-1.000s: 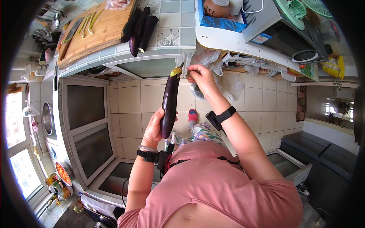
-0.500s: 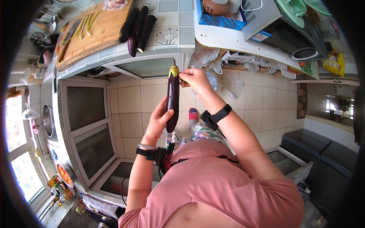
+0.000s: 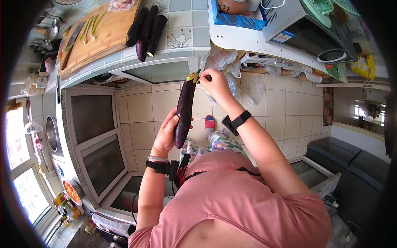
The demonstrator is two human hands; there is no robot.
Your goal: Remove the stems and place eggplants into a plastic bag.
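A long dark-purple eggplant [image 3: 185, 111] is held up over the floor, its stem end away from me and tilted to the right. My left hand [image 3: 166, 131] is wrapped round its lower part, thumb on top. At the greenish cap [image 3: 192, 77], my right hand [image 3: 215, 84] pinches the cap's right edge between thumb and fingertips. A small dark scrap shows in the curl of the right fingers; its kind is unclear. Three more eggplants [image 3: 145, 35] lie side by side on the tiled counter ahead, to the right of the cutting board.
The wooden cutting board [image 3: 103, 35] bears a knife [image 3: 72, 44] and several green stalks [image 3: 94, 27]. At the right stands a microwave [image 3: 310, 37] on a white counter. Plastic bags [image 3: 252, 87] lie below it. A bowl of red food [image 3: 72, 191] sits at the left.
The eggplant has tilted, its stem end going right and its lower end left. My right hand has turned and moved slightly up and right, still at the cap.
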